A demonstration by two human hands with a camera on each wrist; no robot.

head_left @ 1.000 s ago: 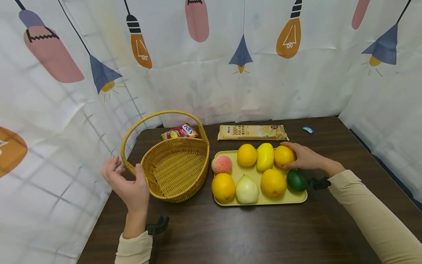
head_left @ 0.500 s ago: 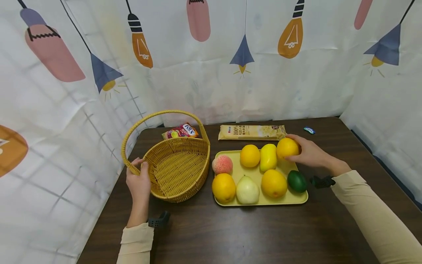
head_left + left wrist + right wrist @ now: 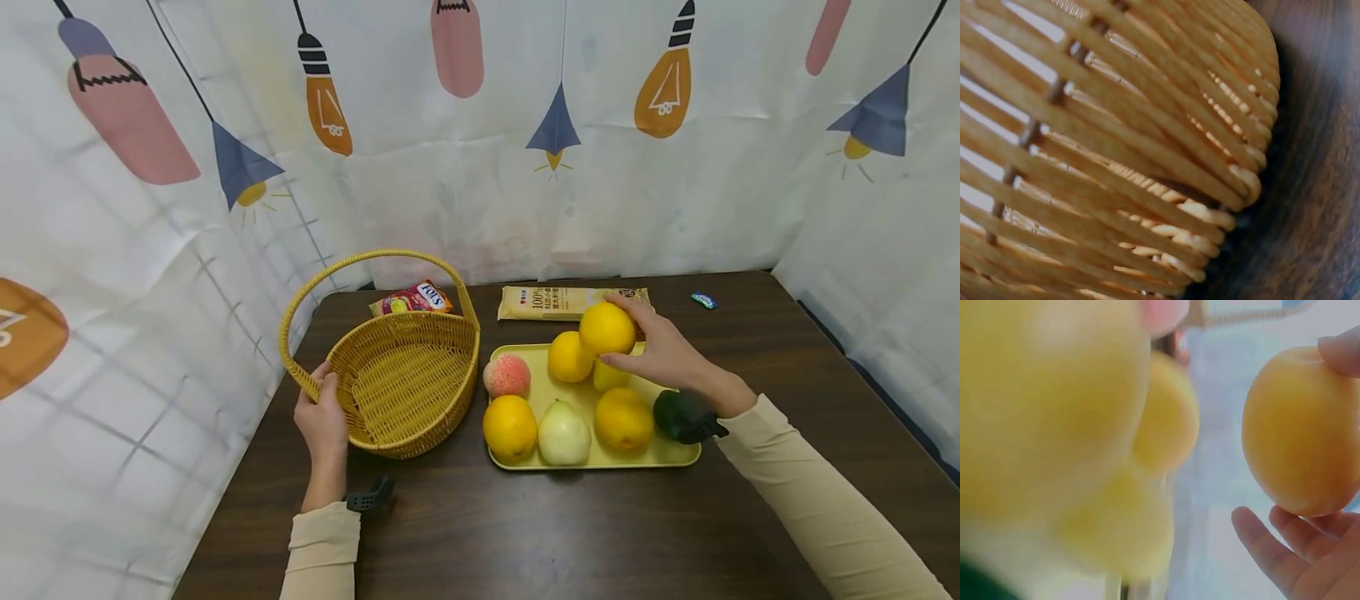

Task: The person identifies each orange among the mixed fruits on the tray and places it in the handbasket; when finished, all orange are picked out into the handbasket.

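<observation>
My right hand (image 3: 667,350) holds an orange (image 3: 606,328) between thumb and fingers, raised over the yellow tray (image 3: 536,358). In the right wrist view the orange (image 3: 1300,431) is pinched at its two ends. Below it a yellow mango-like fruit (image 3: 609,377) is partly covered. The tray also carries a peach (image 3: 507,375), a pale pear (image 3: 564,433), a dark green fruit (image 3: 667,412) and more oranges (image 3: 510,428). To the left, my left hand (image 3: 322,421) grips the wicker basket (image 3: 450,412) where its handle meets the rim. Basket weave (image 3: 1116,125) fills the left wrist view.
Behind the basket lies a red candy bag (image 3: 416,298). A long noodle packet (image 3: 540,302) sits behind the tray, and a small blue wrapped sweet (image 3: 703,300) is at the back right. A printed curtain (image 3: 487,192) encloses the dark table (image 3: 540,533).
My right hand has lifted the orange from the tray's back right corner and carried it left. My left hand has moved right and taken hold of the basket at the handle's base.
</observation>
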